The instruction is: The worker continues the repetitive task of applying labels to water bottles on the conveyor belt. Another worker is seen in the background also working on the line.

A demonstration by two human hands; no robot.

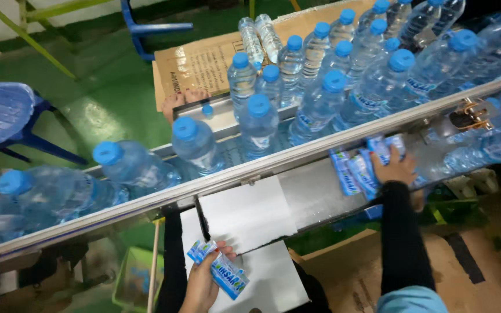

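My left hand (202,282), low in the view, holds a small stack of blue-and-white label sleeves (227,277) over a white sheet (273,278). My right hand (395,168) reaches forward and grips a fanned bunch of the same blue labels (352,174) lying on the frosted shelf (311,194) under the conveyor rail. Beyond the metal rail (244,174), several clear water bottles with blue caps (259,124) stand packed on the conveyor; the nearest ones on the left (131,165) carry no label.
A white foam block (244,211) sits on the shelf between my hands. Another person's toes (175,101) show past the conveyor, by a flat cardboard sheet (198,61). Blue plastic stools (7,113) stand on the green floor. A brass clamp (471,116) sits on the rail.
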